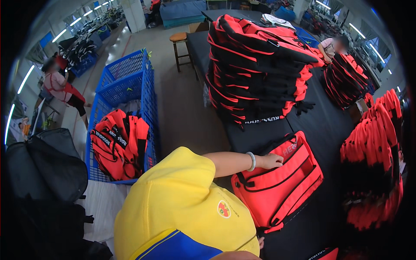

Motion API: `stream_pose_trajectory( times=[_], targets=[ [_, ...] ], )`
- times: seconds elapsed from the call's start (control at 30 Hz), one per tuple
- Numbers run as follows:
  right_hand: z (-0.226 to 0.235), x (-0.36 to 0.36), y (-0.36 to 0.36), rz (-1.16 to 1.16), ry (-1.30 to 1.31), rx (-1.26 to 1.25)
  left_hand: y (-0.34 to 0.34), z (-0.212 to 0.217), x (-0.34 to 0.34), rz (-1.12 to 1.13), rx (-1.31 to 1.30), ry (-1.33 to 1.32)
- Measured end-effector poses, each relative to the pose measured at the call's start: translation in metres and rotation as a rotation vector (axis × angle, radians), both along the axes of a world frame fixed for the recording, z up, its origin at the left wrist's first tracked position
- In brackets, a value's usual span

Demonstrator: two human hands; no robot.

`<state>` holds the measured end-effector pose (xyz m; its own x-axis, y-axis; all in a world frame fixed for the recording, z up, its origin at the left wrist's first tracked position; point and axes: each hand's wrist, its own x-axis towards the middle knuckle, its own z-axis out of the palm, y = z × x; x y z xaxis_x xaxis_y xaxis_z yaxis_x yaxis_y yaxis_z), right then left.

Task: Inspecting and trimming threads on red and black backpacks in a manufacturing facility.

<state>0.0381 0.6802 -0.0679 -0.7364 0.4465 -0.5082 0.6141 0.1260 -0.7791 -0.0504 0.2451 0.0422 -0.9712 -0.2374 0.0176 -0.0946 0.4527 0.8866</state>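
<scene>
A red backpack [284,184] with black trim and straps lies flat on the black table [247,141], in front of my yellow shirt. My left hand [272,161], with a pale bangle at the wrist, rests on the backpack's upper part beside its black edge. Its fingers are curled down and pressed together, gripping the red fabric. Of my right hand [261,242] only a small part shows, by the lower side of my shirt, close to the backpack's near corner; its fingers are mostly hidden.
A tall stack of red and black backpacks [260,73] stands farther along the table. More red bags [370,147] are piled at right. Blue crates [149,104] stand at left, one holding red bags [119,143]. One person [333,47] is behind another pile; another [58,82] stands far left.
</scene>
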Motion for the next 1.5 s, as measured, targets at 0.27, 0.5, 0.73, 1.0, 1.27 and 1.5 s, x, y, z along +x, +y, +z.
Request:
stream_pose_trajectory(
  times=[0.27,0.5,0.73,1.0,1.27,1.5],
  targets=[
    [-0.039,0.017,-0.017,0.429,-0.347,-0.927,0.022,-0.032,0.014,0.437,-0.261,-0.094],
    [0.006,-0.010,-0.015,0.513,-0.120,-0.887,0.022,-0.052,-0.018,0.111,0.062,-0.167],
    [0.061,-0.015,0.026,0.439,0.038,-0.666,0.091,-0.053,-0.025,-0.026,0.031,-0.105],
    [-0.025,0.028,0.053,0.489,-0.329,-0.643,0.097,-0.058,-0.023,-0.028,0.111,-0.044],
    [-0.079,0.069,0.050,0.557,-0.420,-0.346,0.085,-0.058,-0.042,-0.179,0.027,-0.159],
    [-0.086,0.090,0.039,0.570,-0.456,-0.220,0.085,-0.057,-0.047,-0.203,-0.002,-0.112]
  ],
)
